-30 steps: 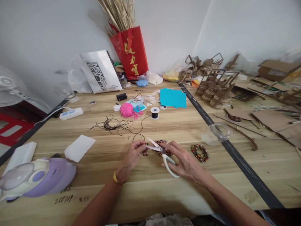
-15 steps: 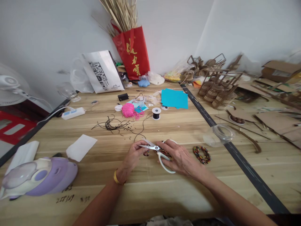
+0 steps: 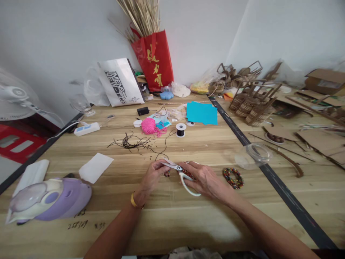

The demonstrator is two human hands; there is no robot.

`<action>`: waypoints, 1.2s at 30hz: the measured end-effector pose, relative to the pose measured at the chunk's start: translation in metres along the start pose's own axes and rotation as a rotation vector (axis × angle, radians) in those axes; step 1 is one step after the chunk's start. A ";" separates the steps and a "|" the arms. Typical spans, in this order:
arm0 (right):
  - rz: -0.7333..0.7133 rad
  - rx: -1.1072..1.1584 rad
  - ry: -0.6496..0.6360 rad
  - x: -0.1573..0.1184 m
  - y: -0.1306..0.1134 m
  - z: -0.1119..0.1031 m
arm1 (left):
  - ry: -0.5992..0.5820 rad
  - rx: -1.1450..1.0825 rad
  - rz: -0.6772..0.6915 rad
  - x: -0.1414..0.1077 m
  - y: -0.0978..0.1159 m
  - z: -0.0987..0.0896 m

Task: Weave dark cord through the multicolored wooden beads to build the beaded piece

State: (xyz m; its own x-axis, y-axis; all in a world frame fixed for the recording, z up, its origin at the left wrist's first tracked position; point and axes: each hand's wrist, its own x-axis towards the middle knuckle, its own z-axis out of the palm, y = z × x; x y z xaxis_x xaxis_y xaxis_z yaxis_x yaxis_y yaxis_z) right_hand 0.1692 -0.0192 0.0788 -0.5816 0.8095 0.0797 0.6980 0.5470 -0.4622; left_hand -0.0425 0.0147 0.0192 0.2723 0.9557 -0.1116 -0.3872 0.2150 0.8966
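Note:
White-handled scissors [image 3: 178,168] are held in my right hand [image 3: 208,181], its fingers round the handles. Their blades lie nearly together and point left, at the fingertips of my left hand [image 3: 151,181]. That hand is closed in a pinch on a strand of colourful beads [image 3: 167,173]; more beads show beneath my right fingers. A thin black cord [image 3: 165,144] runs from near my left fingertips toward a spool of black cord [image 3: 180,131]. What the blades touch is too small to make out. To the right lies a coiled beaded bracelet [image 3: 225,175].
Beyond my hands lie cut black cords [image 3: 132,142], a pink yarn ball [image 3: 148,126] and blue sheets [image 3: 202,113]. A clear plastic container [image 3: 244,158] stands right. At left are a purple-and-white appliance [image 3: 67,199] and white paper [image 3: 96,168]. Small woven baskets [image 3: 254,111] stand back right.
The scissor blades, apart before, have come nearly together near my left fingertips. Both hands keep almost the same place, while the whole view has shifted slightly.

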 end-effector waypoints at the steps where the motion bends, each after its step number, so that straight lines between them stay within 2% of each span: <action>1: -0.007 0.003 -0.001 0.002 0.001 0.001 | -0.001 -0.007 0.001 0.000 0.000 -0.001; 6: -0.063 0.110 0.008 0.020 0.008 0.006 | 0.048 -0.114 -0.001 0.006 0.002 -0.008; 11: -0.160 0.263 0.014 0.054 0.009 0.005 | 0.197 -0.320 0.022 0.014 0.002 -0.021; 15: -0.120 0.199 0.051 0.072 0.009 0.006 | 0.250 -0.416 0.057 0.017 0.004 -0.026; 21: -0.055 -0.033 0.078 0.065 0.010 0.006 | 0.263 -0.440 0.022 0.015 0.004 -0.020; 26: -0.074 -0.082 0.073 0.057 0.008 0.012 | 0.273 -0.473 0.003 0.014 0.001 -0.016; 31: -0.096 -0.088 0.094 0.057 0.009 0.025 | 0.251 -0.489 -0.028 0.012 -0.002 -0.013; 36: -0.112 -0.085 0.105 0.057 0.009 0.028 | 0.228 -0.502 -0.064 0.010 -0.001 -0.009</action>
State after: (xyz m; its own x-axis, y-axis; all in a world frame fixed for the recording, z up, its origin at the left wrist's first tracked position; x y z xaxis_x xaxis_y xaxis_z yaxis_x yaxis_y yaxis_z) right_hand 0.1306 0.0260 0.0539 -0.6141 0.7580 0.2200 0.6667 0.6473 -0.3695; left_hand -0.0476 0.0262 0.0134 0.1331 0.9449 -0.2990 -0.7635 0.2901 0.5770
